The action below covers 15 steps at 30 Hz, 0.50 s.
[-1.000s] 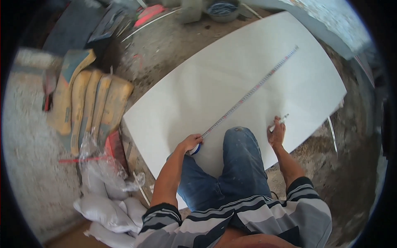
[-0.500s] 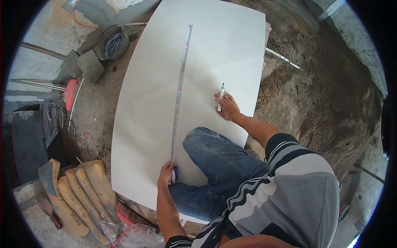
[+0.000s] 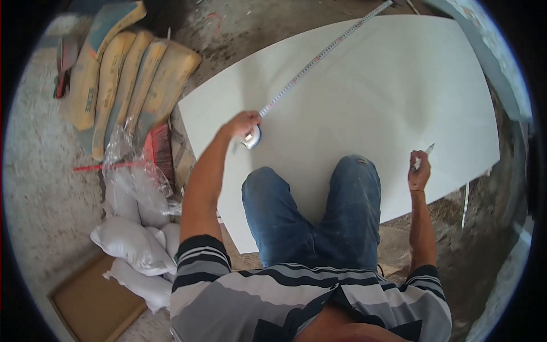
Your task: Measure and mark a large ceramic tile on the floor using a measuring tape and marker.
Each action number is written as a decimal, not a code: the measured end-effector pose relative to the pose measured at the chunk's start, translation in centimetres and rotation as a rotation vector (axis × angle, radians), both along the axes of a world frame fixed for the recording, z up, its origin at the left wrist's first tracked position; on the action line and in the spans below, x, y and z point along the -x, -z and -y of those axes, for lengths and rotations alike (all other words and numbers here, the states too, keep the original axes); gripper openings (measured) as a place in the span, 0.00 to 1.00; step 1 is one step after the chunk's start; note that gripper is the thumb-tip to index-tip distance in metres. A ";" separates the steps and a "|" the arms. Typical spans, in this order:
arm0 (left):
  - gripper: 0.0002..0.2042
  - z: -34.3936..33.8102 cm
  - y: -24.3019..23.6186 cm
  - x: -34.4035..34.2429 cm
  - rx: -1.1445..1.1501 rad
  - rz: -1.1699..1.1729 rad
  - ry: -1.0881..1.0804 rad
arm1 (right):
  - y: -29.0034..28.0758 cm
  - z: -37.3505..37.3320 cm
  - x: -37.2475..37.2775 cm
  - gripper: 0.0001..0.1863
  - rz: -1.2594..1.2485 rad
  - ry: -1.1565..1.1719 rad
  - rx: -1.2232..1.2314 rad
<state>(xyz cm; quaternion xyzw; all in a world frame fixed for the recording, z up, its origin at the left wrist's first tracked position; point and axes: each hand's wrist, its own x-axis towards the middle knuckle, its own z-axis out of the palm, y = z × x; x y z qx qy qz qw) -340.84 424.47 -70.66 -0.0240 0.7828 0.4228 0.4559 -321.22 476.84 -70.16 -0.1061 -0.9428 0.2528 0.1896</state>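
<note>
I am kneeling on a large white board (image 3: 450,85). My left hand (image 3: 243,123) grips a round silver-and-blue tape measure (image 3: 250,138); its extended blade (image 3: 319,58) runs diagonally up and right, reaching past the board's far edge. Over the right part of the board, my right hand (image 3: 419,171) is closed on a white marker (image 3: 427,151), its tip pointing up and right.
Dusty yellowish paper sacks (image 3: 114,80), a red broom (image 3: 159,154), clear plastic (image 3: 122,148), white sacks (image 3: 134,245) and a brown tray (image 3: 85,296) lie at left. A pale wall (image 3: 502,68) and a narrow white strip (image 3: 465,205) are at right.
My left hand has moved forward from beside my knee, lifting the tape case and shifting the blade to the board's far edge. The head view has swung round between frames.
</note>
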 end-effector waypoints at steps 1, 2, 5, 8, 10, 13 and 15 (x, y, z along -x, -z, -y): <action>0.06 0.9 -0.9 0.9 0.030 0.043 -0.029 | -1.7 0.6 1.7 0.10 -0.036 -0.038 -0.062; 0.07 3.1 -1.3 1.8 0.037 0.026 -0.011 | -3.0 1.7 3.8 0.12 -0.038 -0.066 -0.127; 0.08 5.8 -1.4 3.0 0.125 0.003 0.107 | -5.9 4.9 10.6 0.18 -0.112 -0.218 -0.153; 0.08 6.8 -2.3 4.2 0.215 -0.001 0.212 | -5.6 10.3 17.1 0.23 -0.068 -0.366 -0.169; 0.08 8.6 -1.8 4.5 0.227 0.013 0.213 | -3.8 15.1 21.0 0.23 -0.006 -0.486 -0.162; 0.09 9.5 -2.2 5.7 0.238 -0.001 0.233 | -1.3 20.3 24.6 0.19 -0.027 -0.606 -0.239; 0.09 11.0 -1.4 5.9 0.191 -0.040 0.191 | 1.0 23.4 25.8 0.17 -0.070 -0.690 -0.275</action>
